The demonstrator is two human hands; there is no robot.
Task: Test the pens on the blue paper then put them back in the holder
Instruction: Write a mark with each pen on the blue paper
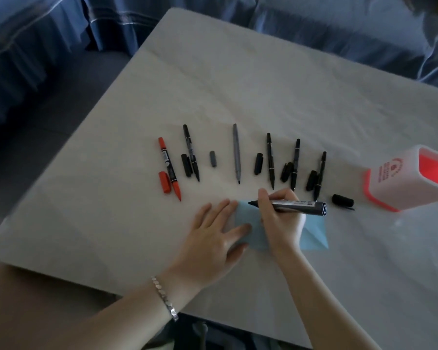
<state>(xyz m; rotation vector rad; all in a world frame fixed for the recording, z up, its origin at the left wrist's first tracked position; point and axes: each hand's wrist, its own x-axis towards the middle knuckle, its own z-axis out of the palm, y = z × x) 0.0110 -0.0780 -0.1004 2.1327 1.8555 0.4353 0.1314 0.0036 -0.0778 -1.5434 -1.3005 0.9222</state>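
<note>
One pen tip, just above the blue paper

Two hands are at work near the front of the table (137, 122). The left hand (213, 238) lies flat with its fingers spread, pressing down the left side of the blue paper (314, 238). The right hand (278, 218) has its fingers pinched tight around the thick black marker (299, 204). The marker lies almost flat, its long side running left to right. Its tip points left, at the top edge of the paper, close to the left fingers. I cannot tell if the tip touches. I think the next move is a short stroke down onto the paper.

Its cap (342, 200) sits just to the right. Farther back, six open pens lie in a row, from the red pen (170, 168) across, with caps beside them. The holder (410, 178) stands off to the right, nearer the right hand
</note>
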